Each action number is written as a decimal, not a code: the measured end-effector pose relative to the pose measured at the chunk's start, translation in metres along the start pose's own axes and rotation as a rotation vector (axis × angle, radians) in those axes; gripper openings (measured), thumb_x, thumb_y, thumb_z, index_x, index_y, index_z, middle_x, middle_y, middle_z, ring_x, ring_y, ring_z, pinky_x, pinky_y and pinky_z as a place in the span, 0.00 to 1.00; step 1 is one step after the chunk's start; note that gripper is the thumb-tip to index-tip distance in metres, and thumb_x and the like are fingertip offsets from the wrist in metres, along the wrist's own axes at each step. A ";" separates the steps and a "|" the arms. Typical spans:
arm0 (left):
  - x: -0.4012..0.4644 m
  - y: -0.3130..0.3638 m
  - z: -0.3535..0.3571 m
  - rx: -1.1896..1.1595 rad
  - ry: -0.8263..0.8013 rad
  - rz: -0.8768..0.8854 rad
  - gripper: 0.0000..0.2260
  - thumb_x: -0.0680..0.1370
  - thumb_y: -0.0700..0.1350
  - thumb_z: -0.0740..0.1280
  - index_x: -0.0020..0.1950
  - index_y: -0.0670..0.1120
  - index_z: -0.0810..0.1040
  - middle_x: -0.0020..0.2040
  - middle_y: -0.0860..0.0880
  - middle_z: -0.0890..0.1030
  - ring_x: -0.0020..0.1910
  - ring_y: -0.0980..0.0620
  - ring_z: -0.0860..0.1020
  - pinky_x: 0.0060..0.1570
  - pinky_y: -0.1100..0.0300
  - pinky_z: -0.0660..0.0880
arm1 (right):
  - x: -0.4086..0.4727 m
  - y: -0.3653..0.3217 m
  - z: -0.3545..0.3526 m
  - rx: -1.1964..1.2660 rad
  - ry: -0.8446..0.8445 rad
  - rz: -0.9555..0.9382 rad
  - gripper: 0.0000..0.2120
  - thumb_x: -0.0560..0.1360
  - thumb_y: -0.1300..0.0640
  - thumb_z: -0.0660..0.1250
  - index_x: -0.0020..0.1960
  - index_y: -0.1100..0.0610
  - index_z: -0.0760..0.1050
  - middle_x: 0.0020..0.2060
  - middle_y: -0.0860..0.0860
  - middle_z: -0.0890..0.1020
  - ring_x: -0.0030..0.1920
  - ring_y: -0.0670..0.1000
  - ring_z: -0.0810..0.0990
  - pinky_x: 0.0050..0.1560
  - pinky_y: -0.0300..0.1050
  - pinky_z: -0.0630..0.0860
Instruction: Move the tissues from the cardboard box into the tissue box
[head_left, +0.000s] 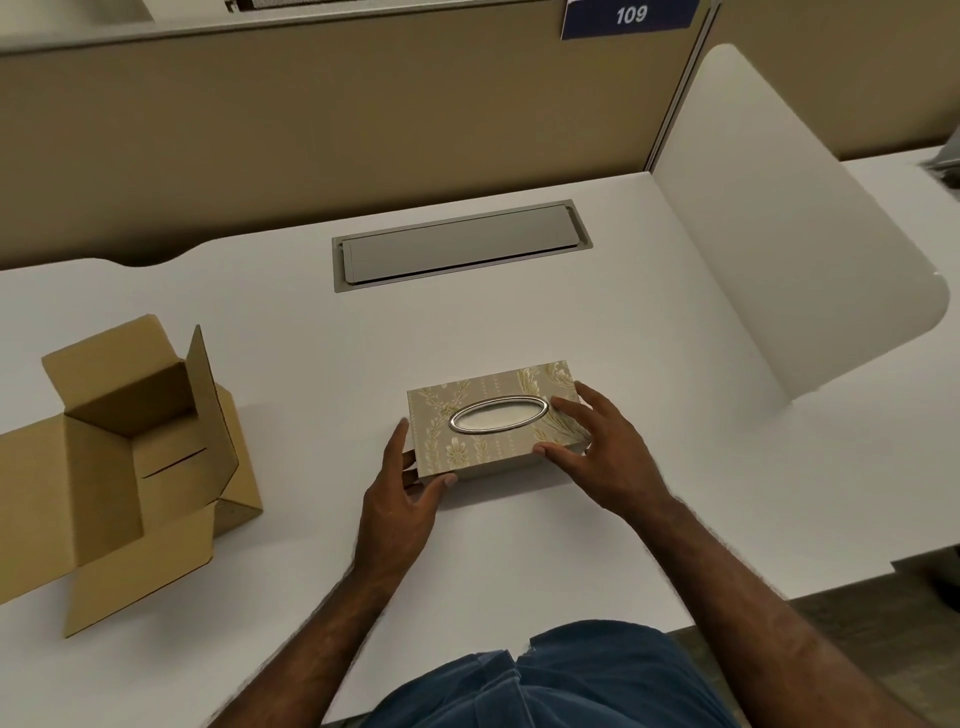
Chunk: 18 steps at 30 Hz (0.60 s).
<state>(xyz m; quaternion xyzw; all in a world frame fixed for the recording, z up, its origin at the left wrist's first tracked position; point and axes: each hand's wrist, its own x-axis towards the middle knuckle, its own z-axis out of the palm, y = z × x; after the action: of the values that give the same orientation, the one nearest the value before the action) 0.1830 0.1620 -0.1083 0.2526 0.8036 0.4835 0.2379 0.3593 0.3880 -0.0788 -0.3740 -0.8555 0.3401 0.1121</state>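
Tissue box flat — long axis left-right.

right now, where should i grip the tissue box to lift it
By its two short ends, one hand from each side. The tissue box lies flat, long axis left to right; the left hand and right hand already flank those ends, clear of the oval opening.

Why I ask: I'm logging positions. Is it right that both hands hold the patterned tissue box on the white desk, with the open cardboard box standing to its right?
Not quite: the head view shows the open cardboard box to the left of the tissue box, not the right. The rest holds: the left hand and right hand both hold the box on the white desk.
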 end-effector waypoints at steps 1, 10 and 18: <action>0.004 0.001 0.000 0.006 0.002 0.004 0.40 0.75 0.48 0.77 0.81 0.59 0.59 0.64 0.59 0.78 0.56 0.62 0.81 0.51 0.77 0.75 | 0.003 -0.002 0.000 -0.006 -0.006 0.005 0.34 0.73 0.34 0.78 0.76 0.42 0.77 0.83 0.46 0.69 0.77 0.51 0.74 0.72 0.52 0.76; 0.047 0.011 -0.001 0.113 0.019 0.072 0.34 0.76 0.45 0.77 0.80 0.53 0.67 0.59 0.54 0.81 0.50 0.77 0.78 0.49 0.82 0.71 | 0.040 -0.020 -0.008 -0.052 -0.051 0.043 0.35 0.74 0.36 0.77 0.78 0.46 0.76 0.84 0.52 0.68 0.80 0.56 0.72 0.76 0.53 0.71; 0.078 0.013 -0.004 0.278 0.022 0.101 0.34 0.77 0.47 0.75 0.81 0.54 0.65 0.60 0.44 0.85 0.49 0.50 0.85 0.51 0.59 0.79 | 0.065 -0.026 -0.010 -0.063 -0.085 0.068 0.36 0.75 0.37 0.78 0.78 0.49 0.76 0.83 0.53 0.69 0.80 0.57 0.72 0.76 0.53 0.71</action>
<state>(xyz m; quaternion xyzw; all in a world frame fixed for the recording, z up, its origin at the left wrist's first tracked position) 0.1241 0.2143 -0.1056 0.3179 0.8517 0.3815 0.1674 0.3042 0.4273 -0.0583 -0.3912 -0.8567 0.3323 0.0521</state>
